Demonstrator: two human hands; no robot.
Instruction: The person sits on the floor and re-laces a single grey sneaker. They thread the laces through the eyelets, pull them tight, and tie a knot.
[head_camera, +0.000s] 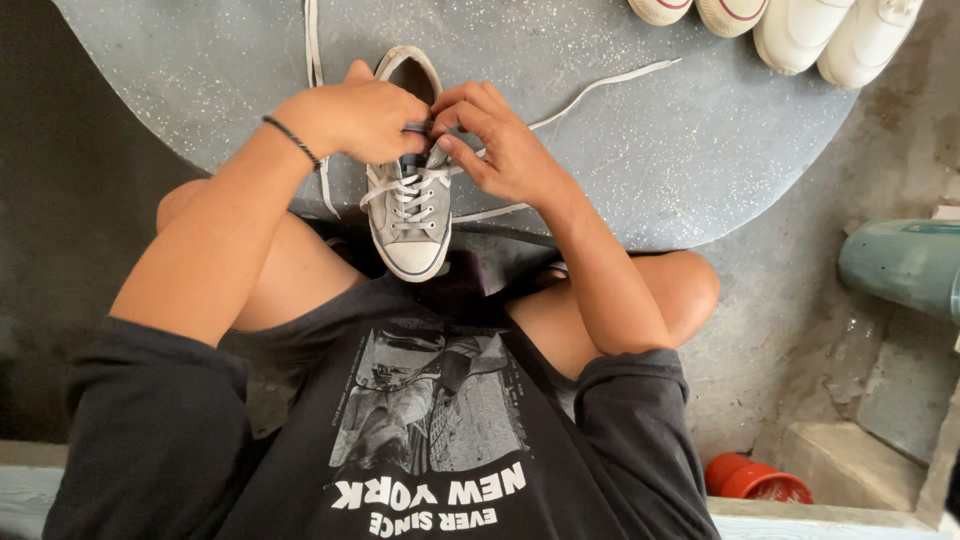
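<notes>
A grey low-top sneaker (412, 225) with a white toe cap lies on a round grey speckled table (640, 150), toe pointing toward me. My left hand (355, 118) and my right hand (500, 140) meet over its tongue near the upper eyelets. Both pinch the white shoelace (605, 85), whose loose ends trail across the table to the right and to the upper left. A dark braided band circles my left wrist.
Two pairs of white shoes (790, 25) sit at the table's far right edge. A teal cylinder (900, 262) lies on the concrete floor at right, and a red pot (755, 480) stands at lower right. My knees are under the table's near edge.
</notes>
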